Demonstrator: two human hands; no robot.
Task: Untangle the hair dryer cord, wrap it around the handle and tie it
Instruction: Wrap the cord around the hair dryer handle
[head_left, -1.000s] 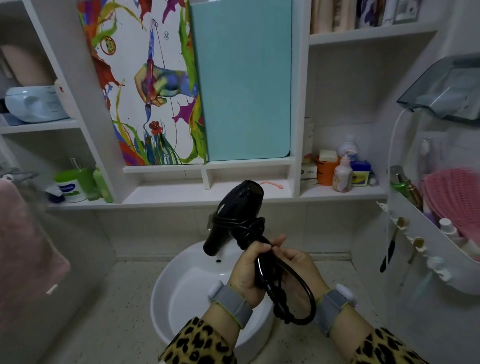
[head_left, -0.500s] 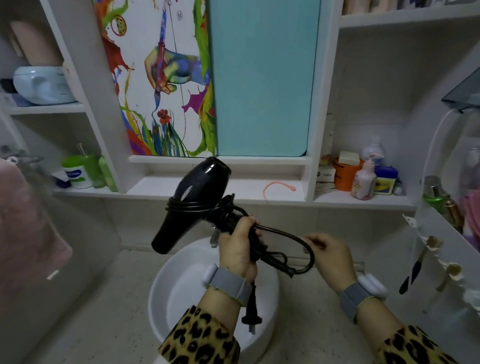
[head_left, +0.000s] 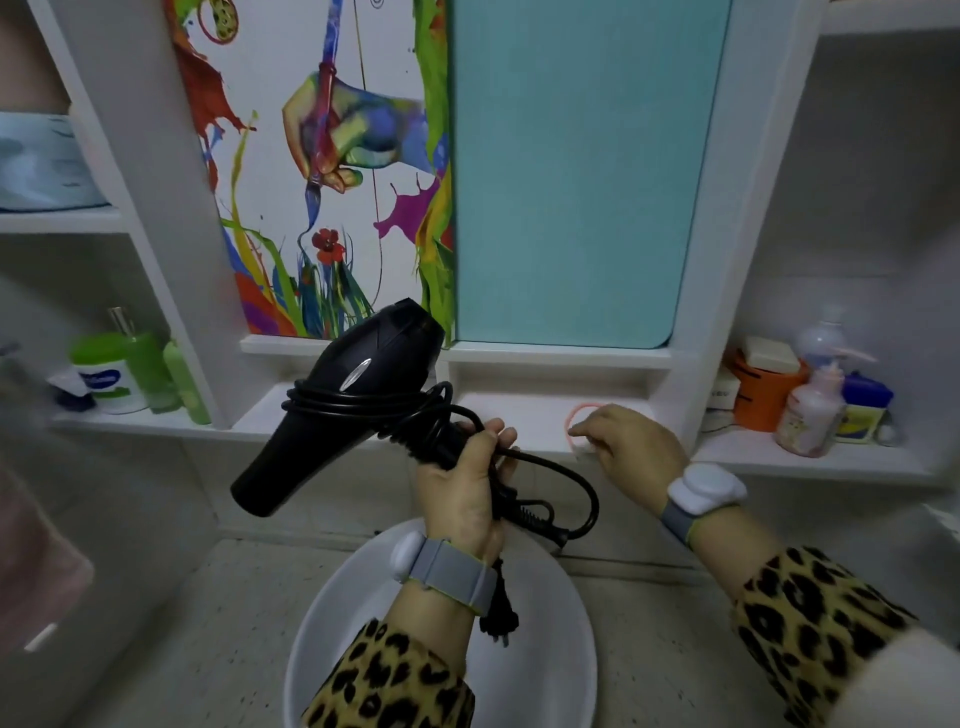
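Note:
My left hand (head_left: 462, 488) grips the handle of a black hair dryer (head_left: 358, 395), nozzle pointing down-left. Its black cord (head_left: 582, 488) is coiled around the body and handle, with a loose loop sticking out to the right. The plug (head_left: 500, 621) dangles below my left wrist. My right hand (head_left: 634, 449) reaches to the white shelf (head_left: 519, 415), fingertips closed on a thin pink elastic band (head_left: 575, 415) lying there.
A white basin (head_left: 561, 675) sits below my hands on a speckled counter. Bottles and an orange tub (head_left: 763, 395) stand on the right shelf, green containers (head_left: 135, 374) on the left shelf. A pink towel (head_left: 36, 566) hangs at the left edge.
My right hand let go of the cord and moved up to the shelf, onto the pink band. The dryer stayed in my left hand, plug now hanging free.

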